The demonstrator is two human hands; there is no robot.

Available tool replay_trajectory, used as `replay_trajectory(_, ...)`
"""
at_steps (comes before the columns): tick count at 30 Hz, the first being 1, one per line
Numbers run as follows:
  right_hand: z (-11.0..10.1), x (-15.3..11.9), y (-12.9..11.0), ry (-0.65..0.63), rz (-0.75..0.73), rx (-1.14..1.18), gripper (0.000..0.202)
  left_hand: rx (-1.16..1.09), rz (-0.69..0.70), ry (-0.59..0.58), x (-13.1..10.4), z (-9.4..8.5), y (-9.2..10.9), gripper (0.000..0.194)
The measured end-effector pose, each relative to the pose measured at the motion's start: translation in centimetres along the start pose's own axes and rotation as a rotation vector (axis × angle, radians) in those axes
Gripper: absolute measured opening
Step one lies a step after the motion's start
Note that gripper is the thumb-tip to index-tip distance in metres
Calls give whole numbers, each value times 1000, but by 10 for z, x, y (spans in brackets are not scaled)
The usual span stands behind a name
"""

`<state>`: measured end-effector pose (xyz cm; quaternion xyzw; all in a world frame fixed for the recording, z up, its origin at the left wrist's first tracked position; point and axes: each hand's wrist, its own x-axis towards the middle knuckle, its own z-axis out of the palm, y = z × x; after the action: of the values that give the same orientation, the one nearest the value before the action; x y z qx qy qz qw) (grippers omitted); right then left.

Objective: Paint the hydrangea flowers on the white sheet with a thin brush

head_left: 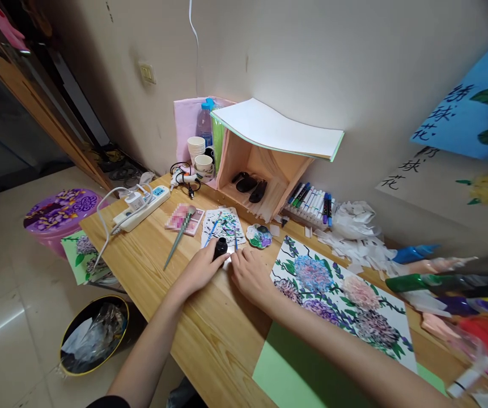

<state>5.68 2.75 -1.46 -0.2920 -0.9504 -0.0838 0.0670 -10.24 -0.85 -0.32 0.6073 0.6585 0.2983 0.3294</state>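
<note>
My left hand [199,269] is wrapped around the lower part of a small black bottle [221,246] that stands on the wooden table. Close to its right, my right hand [250,275] has its fingers curled together over the tabletop; whatever they grip is hidden. A thin blue paintbrush [236,240] runs down to those fingertips, but I cannot tell whether they hold it. Just beyond both hands lies a paint-smeared sheet [227,220], with another blue paintbrush [213,229] across it. A flower-shaped palette [259,236] with green and purple paint sits to the right.
A flower painting [312,277] lies on green card [307,362] under my right forearm. A grey-green brush [179,238], power strip [141,208] and paper cups [196,148] are on the left. Behind are an open box [247,153] and markers [309,201]; paint tubes [422,282] lie right.
</note>
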Motion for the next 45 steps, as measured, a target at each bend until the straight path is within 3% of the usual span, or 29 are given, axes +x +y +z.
replay_trajectory(6,-6,-6,-5,-14,12,17,22,-89,66,105,1,-7,2,29)
replay_trajectory(11,-42,-28,14,-13,118,350,28,-252,207,188,6,-11,23,27)
replay_trajectory(14,-65,-53,43,33,244,522,16,-349,246,142,13,-10,45,27)
replay_trajectory(17,-77,-87,89,99,419,504,11,-371,297,68,23,-5,72,26)
replay_trajectory(20,-78,-122,139,131,595,368,11,-311,380,-9,36,6,98,24)
replay_trajectory(23,-69,-136,173,117,633,254,14,-199,438,-46,48,22,118,20)
replay_trajectory(25,-58,-124,182,104,570,224,16,-106,440,-34,54,33,124,20)
replay_trajectory(28,-39,-84,183,63,389,168,21,-23,417,-7,60,44,123,24)
replay_trajectory(31,-19,-39,182,13,207,110,17,-55,375,21,62,49,115,26)
replay_trajectory(34,-2,-12,186,-27,72,71,13,-83,333,45,61,49,108,28)
replay_trajectory(40,12,-3,202,-54,-22,69,10,-124,294,85,62,48,99,29)
replay_trajectory(45,-8,-12,201,44,30,149,12,-145,302,77,65,48,94,29)
